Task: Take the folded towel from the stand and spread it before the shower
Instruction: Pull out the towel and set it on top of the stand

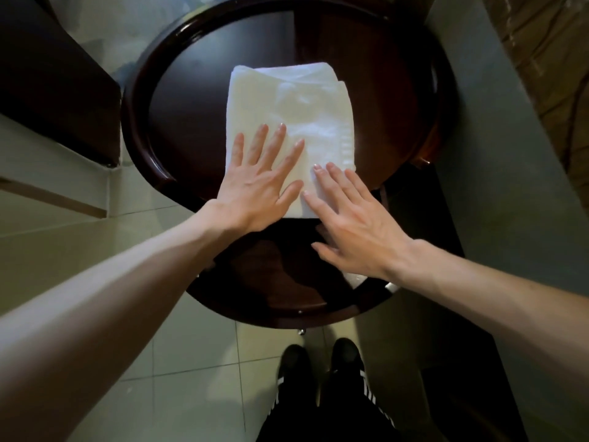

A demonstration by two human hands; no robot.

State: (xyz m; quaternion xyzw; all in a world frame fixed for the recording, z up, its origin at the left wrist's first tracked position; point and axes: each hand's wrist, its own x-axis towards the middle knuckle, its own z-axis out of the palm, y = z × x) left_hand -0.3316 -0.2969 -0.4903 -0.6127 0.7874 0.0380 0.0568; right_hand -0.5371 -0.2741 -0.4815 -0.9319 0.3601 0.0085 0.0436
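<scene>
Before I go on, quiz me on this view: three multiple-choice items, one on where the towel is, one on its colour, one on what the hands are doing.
1. Where does the towel lie?
A. on the round dark wooden stand
B. on the tiled floor
C. draped over a forearm

2. What colour is the towel?
A. dark brown
B. white
C. green

3. What state are the hands in?
A. both clenched into fists around the towel
B. left hand and right hand flat, fingers spread, on its near end
C. both hanging clear beside the shoes

Answers:
1 A, the folded cloth rests inside the stand's raised rim.
2 B, it reads bright white against the dark wood.
3 B, both palms face down with open fingers, nothing gripped.
</scene>
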